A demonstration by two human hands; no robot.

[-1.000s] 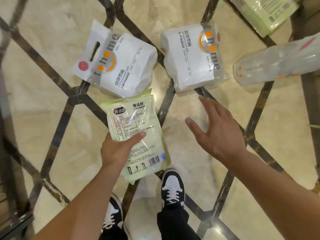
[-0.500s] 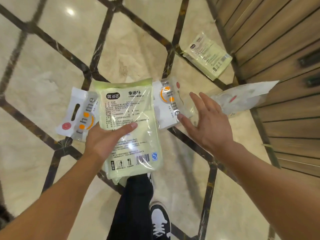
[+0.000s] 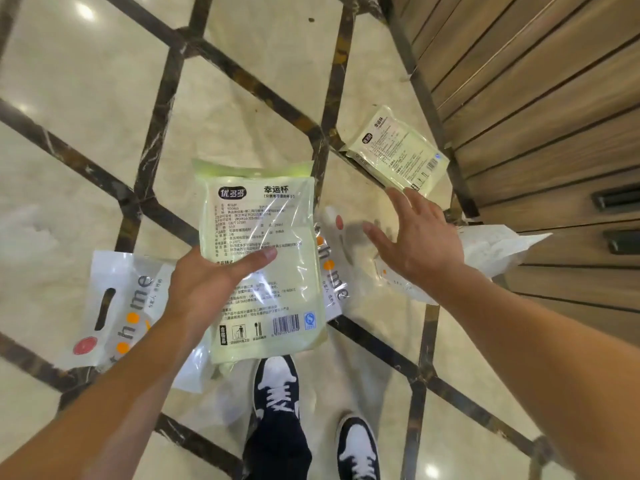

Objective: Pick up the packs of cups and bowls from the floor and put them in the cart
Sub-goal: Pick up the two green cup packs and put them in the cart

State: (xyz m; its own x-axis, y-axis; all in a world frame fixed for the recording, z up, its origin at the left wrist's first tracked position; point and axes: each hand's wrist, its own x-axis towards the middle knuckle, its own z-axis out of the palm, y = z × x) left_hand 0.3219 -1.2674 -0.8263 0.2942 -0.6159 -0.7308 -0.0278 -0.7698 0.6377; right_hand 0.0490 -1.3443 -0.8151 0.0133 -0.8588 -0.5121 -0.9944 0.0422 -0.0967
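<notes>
Green cup pack (image 3: 263, 244) held in left hand (image 3: 204, 285), thumb across its front. Right hand (image 3: 420, 244) spread wide, empty, above white bowl pack (image 3: 332, 271) on floor (image 3: 86, 98).

cup pack (image 3: 263, 237): pale green | floor (image 3: 86, 98): cream marble, dark lattice | shoes (image 3: 277, 386): navy-white

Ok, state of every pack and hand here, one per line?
Pale green cup pack, barcode side up: held up, left hand gripping it.
Right hand: open, empty.
Second green cup pack: on floor.
White bowl pack with handle slot: on floor.
Clear cup sleeve: on floor.
</notes>
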